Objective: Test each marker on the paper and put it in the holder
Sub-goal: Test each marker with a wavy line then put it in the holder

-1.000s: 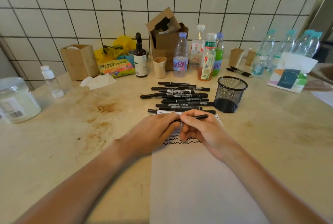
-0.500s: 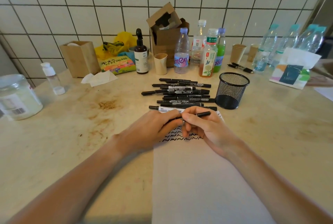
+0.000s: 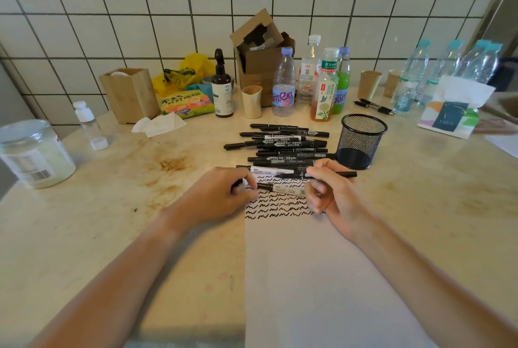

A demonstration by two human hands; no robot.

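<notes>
A white paper lies in front of me, with rows of black squiggles at its far end. Beyond it sits a pile of several black markers. The black mesh holder stands right of the pile; I see no markers in it. My right hand pinches a thin black marker whose tip points left over the squiggles. My left hand pinches the left end of a pale-labelled marker lying across the paper. Its right end reaches my right hand's lower fingers.
Drink bottles, an open cardboard box, paper cups and a brown pump bottle line the tiled wall. A big plastic jar stands far left. A tissue pack and two pens lie at the right.
My hands were together on one marker over the squiggles. They have drawn apart, each now holding a black piece, and the squiggle rows are uncovered.
</notes>
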